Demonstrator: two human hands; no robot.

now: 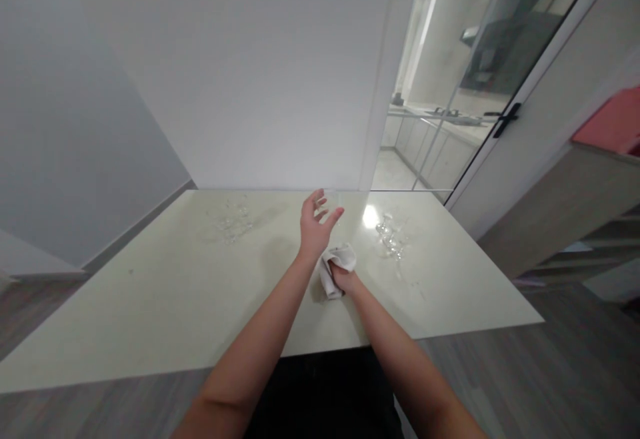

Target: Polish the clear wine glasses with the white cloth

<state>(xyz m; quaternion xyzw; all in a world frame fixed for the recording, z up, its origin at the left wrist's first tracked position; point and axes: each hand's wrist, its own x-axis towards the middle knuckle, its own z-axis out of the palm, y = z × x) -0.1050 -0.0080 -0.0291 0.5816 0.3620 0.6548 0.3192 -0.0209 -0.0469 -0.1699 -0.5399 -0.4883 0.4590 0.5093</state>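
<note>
My left hand (315, 225) is raised over the middle of the pale table (150, 305). Its fingers and thumb curve round a clear glass (331, 204) that shows only faintly. Just below it my right hand (345, 280) is closed on a crumpled white cloth (336, 262) and presses it on the tabletop. One puddle of spilled water (393, 235) glints to the right of the hands. Another water patch (233, 222) lies at the far left of the table.
The table stands against a white wall (240, 79). A glass door with a black handle (506, 120) at the right leads to a kitchen. A wooden shelf unit (575, 212) with a red item (613, 122) on top stands at the far right. Grey wood floor (550, 372) surrounds the table.
</note>
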